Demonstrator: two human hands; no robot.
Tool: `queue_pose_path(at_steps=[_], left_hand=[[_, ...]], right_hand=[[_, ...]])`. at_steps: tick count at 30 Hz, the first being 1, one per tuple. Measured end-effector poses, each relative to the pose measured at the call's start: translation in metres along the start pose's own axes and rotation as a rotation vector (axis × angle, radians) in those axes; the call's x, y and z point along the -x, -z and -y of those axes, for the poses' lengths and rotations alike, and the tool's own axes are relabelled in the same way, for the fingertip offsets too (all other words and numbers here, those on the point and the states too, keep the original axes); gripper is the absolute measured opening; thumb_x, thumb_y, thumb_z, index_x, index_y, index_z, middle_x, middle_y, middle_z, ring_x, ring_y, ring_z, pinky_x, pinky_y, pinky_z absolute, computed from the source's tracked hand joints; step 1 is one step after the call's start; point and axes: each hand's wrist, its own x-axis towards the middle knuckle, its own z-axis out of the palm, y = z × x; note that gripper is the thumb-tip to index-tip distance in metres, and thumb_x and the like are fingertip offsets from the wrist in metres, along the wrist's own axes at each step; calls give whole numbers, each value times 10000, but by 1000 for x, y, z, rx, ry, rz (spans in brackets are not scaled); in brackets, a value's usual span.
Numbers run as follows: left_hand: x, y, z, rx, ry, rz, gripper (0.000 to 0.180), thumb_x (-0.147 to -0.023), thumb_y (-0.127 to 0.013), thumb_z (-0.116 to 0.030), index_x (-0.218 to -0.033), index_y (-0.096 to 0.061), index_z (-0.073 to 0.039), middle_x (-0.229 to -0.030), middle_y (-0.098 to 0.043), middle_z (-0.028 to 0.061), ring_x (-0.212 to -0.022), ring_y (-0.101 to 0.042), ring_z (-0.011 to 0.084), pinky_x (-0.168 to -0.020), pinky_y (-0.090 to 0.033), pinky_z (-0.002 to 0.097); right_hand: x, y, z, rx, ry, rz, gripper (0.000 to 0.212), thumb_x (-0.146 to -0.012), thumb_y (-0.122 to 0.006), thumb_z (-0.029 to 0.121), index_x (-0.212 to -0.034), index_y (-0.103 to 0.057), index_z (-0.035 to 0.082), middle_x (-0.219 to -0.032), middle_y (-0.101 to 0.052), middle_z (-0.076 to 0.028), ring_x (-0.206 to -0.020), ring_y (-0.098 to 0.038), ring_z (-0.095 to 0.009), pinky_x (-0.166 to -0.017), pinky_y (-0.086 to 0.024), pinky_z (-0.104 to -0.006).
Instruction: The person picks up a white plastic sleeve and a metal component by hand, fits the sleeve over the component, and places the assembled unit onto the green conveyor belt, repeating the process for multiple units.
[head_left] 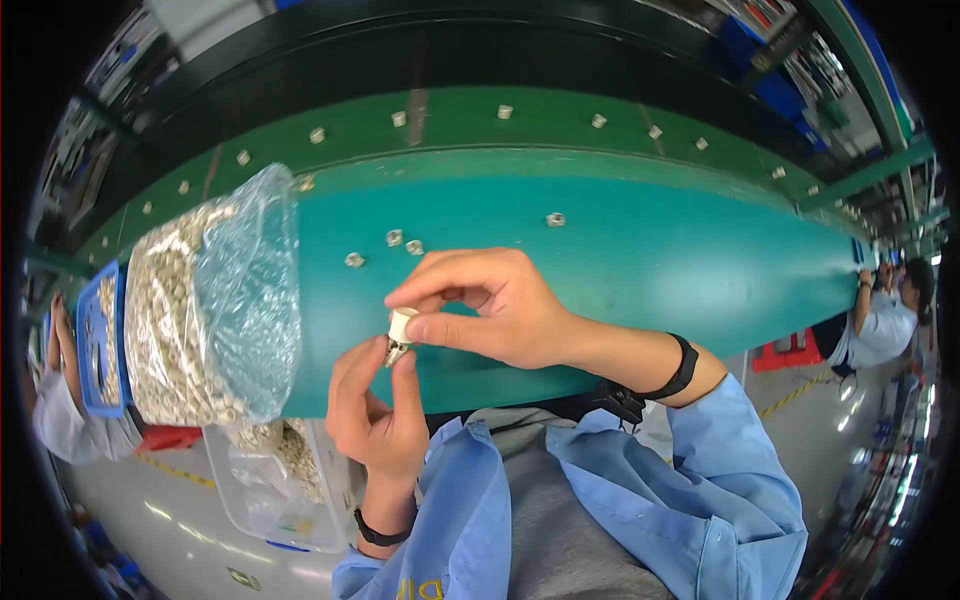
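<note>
My right hand [500, 305] pinches a small white cylindrical cap [404, 322] between thumb and fingers, over the near part of the green work surface. Just below the cap, the fingertips of my left hand [380, 415] are closed on a small metal part [396, 350]. The cap and the metal part touch; whether they are joined cannot be made out. Beyond my hands lie several loose small metal-and-white pieces, among them one piece [355, 260] to the left and another piece [555, 219] farther right.
A clear plastic bag [245, 300] full of small cream-coloured parts lies at the left, beside a blue tray [88, 350]. Below it stands a clear bin [290, 530]. Along the far green strip [450, 120] small white pieces sit in a row. Other people work at both sides.
</note>
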Motion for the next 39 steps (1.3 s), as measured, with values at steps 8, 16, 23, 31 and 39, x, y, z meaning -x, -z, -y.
queue_pose_path(at_steps=[8,16,23,31,39], left_hand=[[-7,-62,-25,49,-94,200,284,-862,-729,119,-1139,-677,85,-1036,-716,220,-907,-710,274,-750,-571,331],[0,-110,-21,223,94,264,290,-902,-705,99,-1186,-648,95,-1076,-709,210,-925,-706,242,-814,-579,314],[-25,-146,-16,416,486,546,228,-941,-665,71,-1168,-641,70,-1145,-676,165,-1008,-667,194,-892,-556,303],[-100,-221,2,397,260,730,150,-925,-694,35,-1070,-668,10,-998,-601,12,-870,-533,75,-751,-458,226],[-174,-409,-10,125,-67,986,165,-904,-757,-92,-1022,-692,4,-817,-571,-52,-727,-463,37,-669,-402,205]], right_hand=[[56,53,33,372,237,-181,263,-870,-781,0,-1125,-723,-19,-982,-719,-126,-838,-698,-178,-727,-570,-292],[79,72,29,383,243,-468,216,-854,-809,51,-1044,-719,3,-923,-698,-97,-781,-678,-152,-676,-551,-292],[89,115,22,539,140,-459,308,-862,-818,195,-1050,-679,-5,-908,-685,-84,-748,-665,-157,-670,-543,-309],[137,241,46,804,-96,-640,336,-898,-762,296,-1102,-680,41,-896,-713,-91,-767,-678,-182,-688,-542,-357],[164,458,44,1480,-86,-999,341,-911,-707,293,-1146,-671,50,-969,-690,-112,-909,-679,-296,-815,-551,-424]])
